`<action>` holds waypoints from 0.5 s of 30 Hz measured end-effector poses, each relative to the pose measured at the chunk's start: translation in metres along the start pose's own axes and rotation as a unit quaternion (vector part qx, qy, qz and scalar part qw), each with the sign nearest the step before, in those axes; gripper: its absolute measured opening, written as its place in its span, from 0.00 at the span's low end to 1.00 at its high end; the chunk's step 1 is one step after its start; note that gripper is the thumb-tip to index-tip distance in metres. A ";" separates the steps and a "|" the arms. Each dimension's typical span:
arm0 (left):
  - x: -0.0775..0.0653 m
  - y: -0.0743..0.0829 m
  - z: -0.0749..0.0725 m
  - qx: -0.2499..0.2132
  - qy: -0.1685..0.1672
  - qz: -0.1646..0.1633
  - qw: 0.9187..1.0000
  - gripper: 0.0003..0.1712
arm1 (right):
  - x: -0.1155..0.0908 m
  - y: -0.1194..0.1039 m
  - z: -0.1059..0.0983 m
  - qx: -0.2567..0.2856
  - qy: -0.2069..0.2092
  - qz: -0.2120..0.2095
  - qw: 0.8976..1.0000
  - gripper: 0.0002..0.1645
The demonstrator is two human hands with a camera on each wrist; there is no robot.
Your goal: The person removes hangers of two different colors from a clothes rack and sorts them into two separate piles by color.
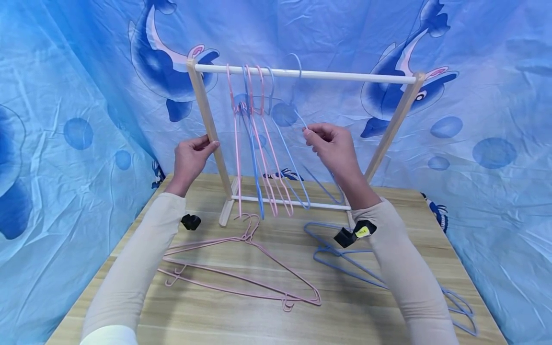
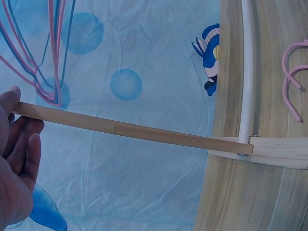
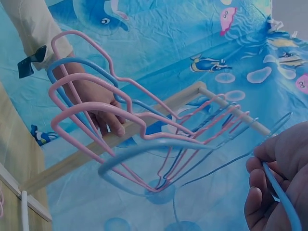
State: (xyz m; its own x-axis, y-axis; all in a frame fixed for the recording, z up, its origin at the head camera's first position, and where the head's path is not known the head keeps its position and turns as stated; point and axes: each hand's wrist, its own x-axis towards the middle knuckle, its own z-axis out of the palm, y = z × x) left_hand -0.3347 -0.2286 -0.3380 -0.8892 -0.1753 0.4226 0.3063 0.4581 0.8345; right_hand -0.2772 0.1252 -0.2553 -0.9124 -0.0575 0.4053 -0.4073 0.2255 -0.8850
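A small wooden garment rack (image 1: 345,75) with white rods stands on the table. My left hand (image 1: 191,155) holds its left post (image 1: 217,155), thumb on one side and fingers on the other. My right hand (image 1: 332,146) pinches the shoulder of a blue hanger (image 3: 284,202), whose hook reaches over the top rod in the head view. Left of that hanger, pink hangers (image 1: 239,177) and blue hangers (image 1: 298,177) hang side by side along the rod.
Pink hangers (image 1: 280,261) lie overlapped on the wooden table (image 1: 224,321) in front of the rack. More blue hangers (image 1: 362,268) lie at the right, partly behind my right forearm. A blue curtain (image 1: 496,96) with dolphin pictures surrounds the table.
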 end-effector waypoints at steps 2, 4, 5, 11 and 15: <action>0.000 0.000 0.000 0.000 0.001 0.001 1.000 0.28 | -0.003 -0.001 -0.005 -0.005 0.004 -0.001 1.000 0.17; 0.000 0.000 0.000 0.002 0.001 0.003 1.000 0.28 | -0.006 -0.003 -0.010 -0.009 0.010 -0.005 1.000 0.16; 0.000 -0.001 0.000 0.002 0.001 0.005 1.000 0.28 | -0.007 -0.003 -0.013 -0.012 0.012 -0.009 1.000 0.17; 0.001 -0.002 0.000 0.002 0.003 0.007 1.000 0.28 | -0.015 -0.005 -0.029 -0.023 0.012 -0.038 0.999 0.18; 0.001 -0.002 0.000 0.007 0.002 0.004 1.000 0.28 | -0.021 -0.005 -0.039 -0.032 0.014 -0.052 0.998 0.18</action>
State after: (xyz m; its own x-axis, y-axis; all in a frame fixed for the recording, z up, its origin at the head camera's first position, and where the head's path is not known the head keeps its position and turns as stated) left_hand -0.3362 -0.2298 -0.3385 -0.8850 -0.1755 0.4313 0.3090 0.4717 0.8259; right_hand -0.2546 0.1632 -0.2500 -0.8637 -0.0576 0.5007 -0.4952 0.2814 -0.8220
